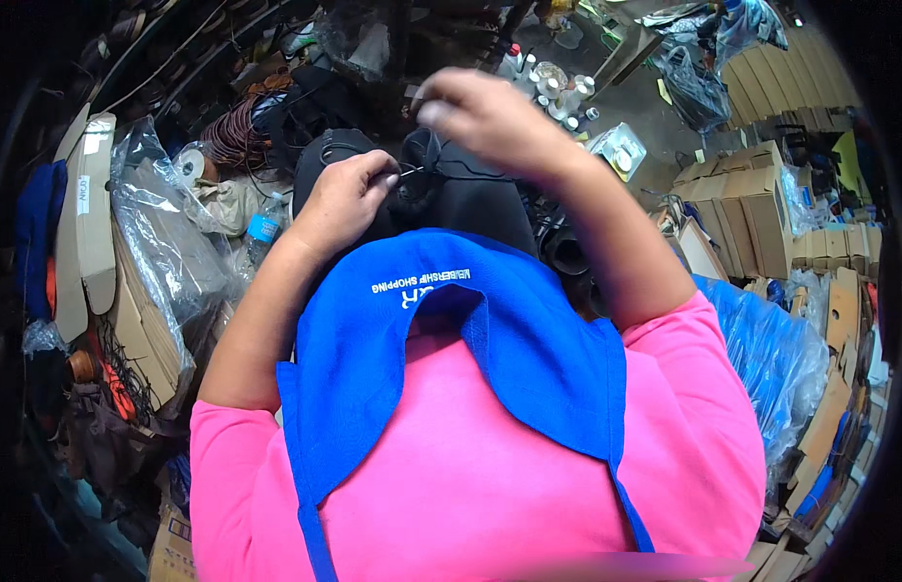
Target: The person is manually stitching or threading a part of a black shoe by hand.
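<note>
The left hand [349,199] pinches a thin, shiny, metal-looking shaft [410,172] between thumb and curled fingers, its visible end just beside a black, soft-looking bunched piece [419,150] between the black-clad knees [480,204]. The right hand [490,121] is raised above the other knee, fingers bent and blurred, so I cannot tell whether it grips anything. The shaft looks light, stiff and perhaps slippery, best held near its covered end, away from the tip; the black piece should be light and pliable, likely to fold unless held close to where it is worked. As for writing, the bright blue cloth apron [363,388] carries white printed lettering [419,281], upside down from this view; a clear plastic bottle [264,229] wears a blue label, a long, pale cardboard piece [97,223] has a white printed sticker [83,194], and a brown carton [174,543] at lower left shows cut-off dark print.
</note>
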Demonstrator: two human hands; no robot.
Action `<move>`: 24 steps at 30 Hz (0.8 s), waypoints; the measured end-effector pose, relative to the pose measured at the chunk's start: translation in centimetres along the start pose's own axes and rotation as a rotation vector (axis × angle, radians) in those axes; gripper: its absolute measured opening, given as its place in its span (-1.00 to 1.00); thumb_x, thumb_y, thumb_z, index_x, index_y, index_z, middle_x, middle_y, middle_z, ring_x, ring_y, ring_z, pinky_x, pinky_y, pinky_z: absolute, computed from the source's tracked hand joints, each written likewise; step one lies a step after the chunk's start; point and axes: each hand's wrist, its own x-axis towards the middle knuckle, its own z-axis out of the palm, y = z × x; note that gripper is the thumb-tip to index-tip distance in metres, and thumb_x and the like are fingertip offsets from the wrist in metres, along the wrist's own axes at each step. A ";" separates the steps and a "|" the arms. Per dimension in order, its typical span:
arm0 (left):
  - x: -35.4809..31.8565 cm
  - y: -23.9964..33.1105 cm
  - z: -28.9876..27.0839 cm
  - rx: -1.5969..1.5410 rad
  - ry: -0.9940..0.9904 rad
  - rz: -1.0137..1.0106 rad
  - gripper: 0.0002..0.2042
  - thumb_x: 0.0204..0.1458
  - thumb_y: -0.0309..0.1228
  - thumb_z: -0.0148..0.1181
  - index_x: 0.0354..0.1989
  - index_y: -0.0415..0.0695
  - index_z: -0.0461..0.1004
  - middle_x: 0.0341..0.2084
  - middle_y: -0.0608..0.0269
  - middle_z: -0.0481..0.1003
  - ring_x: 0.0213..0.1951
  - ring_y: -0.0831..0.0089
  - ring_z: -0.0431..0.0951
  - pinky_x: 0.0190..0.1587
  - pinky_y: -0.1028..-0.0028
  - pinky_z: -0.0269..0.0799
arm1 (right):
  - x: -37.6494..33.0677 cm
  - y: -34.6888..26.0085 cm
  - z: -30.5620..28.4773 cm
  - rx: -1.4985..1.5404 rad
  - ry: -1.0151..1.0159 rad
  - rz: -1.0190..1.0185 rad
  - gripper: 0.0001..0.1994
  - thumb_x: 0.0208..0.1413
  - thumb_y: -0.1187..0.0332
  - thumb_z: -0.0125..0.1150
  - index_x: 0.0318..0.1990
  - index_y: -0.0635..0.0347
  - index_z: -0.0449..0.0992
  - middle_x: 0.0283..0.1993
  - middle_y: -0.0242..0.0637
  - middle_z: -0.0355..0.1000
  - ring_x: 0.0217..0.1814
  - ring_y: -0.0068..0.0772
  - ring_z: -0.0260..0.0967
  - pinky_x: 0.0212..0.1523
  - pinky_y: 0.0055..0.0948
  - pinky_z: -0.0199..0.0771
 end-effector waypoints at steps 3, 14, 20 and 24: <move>0.4 -0.2 0.6 -0.048 -0.014 -0.087 -0.89 -0.01 -0.47 0.09 -0.32 -0.20 0.44 -0.49 -0.02 0.48 -0.39 0.08 0.52 -0.33 0.28 0.39 | 0.0 1.5 3.1 -0.421 -0.240 0.146 -0.63 0.02 0.08 0.13 -0.19 0.21 0.49 -0.24 -0.05 0.45 -0.12 -0.02 0.39 -0.14 -0.24 0.38; -1.8 -0.1 -1.5 0.341 -0.086 0.190 -0.92 -0.05 -0.54 0.00 -0.35 -0.15 0.34 -0.49 0.06 0.44 -0.33 0.07 0.46 -0.31 0.21 0.28 | -0.5 4.7 4.7 0.011 -0.188 0.202 -0.67 0.04 0.15 0.17 -0.41 0.33 0.45 -0.59 -0.16 0.34 -0.51 -0.38 0.29 -0.41 -0.32 0.30; -5.7 -2.2 -4.7 0.449 -0.034 0.111 -0.90 -0.04 -0.59 0.01 -0.33 -0.17 0.36 -0.50 0.07 0.43 -0.39 0.16 0.47 -0.32 0.32 0.29 | -2.0 6.8 3.9 -0.037 -0.123 0.227 -0.73 0.10 0.23 0.12 -0.38 0.32 0.47 -0.59 -0.18 0.34 -0.50 -0.49 0.29 -0.42 -0.38 0.29; -7.2 -1.2 -6.5 -0.142 0.198 -0.154 -0.97 0.00 -0.59 0.09 -0.39 -0.20 0.44 -0.54 0.25 0.45 -0.49 0.49 0.45 -0.41 0.53 0.31 | -1.8 5.3 2.9 0.141 0.024 0.207 -0.71 0.16 0.20 0.07 -0.27 0.28 0.55 -0.39 -0.30 0.42 -0.30 -0.48 0.36 -0.27 -0.42 0.35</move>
